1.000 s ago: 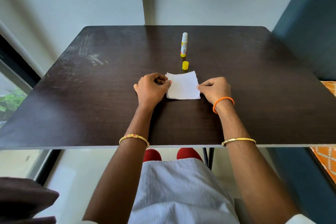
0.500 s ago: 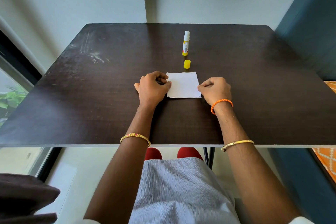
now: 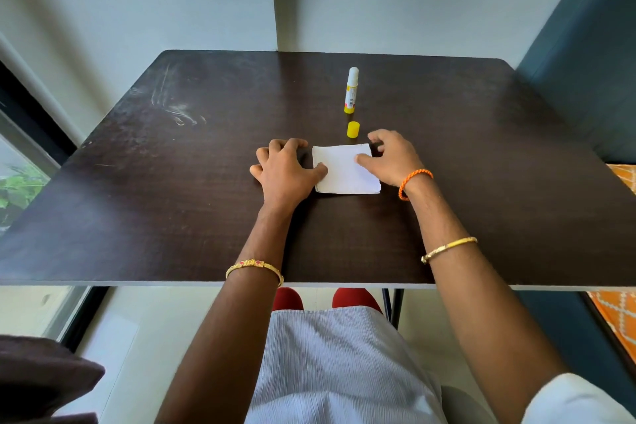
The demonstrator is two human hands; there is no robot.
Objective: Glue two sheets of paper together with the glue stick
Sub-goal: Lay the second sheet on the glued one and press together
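A small white square of paper (image 3: 344, 170) lies flat on the dark table (image 3: 172, 182); I cannot tell whether it is one sheet or two stacked. My left hand (image 3: 285, 169) rests at its left edge, fingers spread, thumb pressing on the paper. My right hand (image 3: 390, 158) lies over its right side, fingers apart, thumb pressing on the sheet. Just behind the paper stands the yellow cap (image 3: 353, 129), and further back the uncapped glue stick (image 3: 351, 90) stands upright, white with a yellow base.
A dark blue chair back (image 3: 585, 62) rises at the table's right side. A window with a dark frame (image 3: 31, 134) is at the left. The table's near edge (image 3: 137, 284) runs across above my lap.
Both hands have opened from closed pinches at the paper's edges to spread fingers pressing on it. The paper now lies flat, and the right hand has moved onto its right side.
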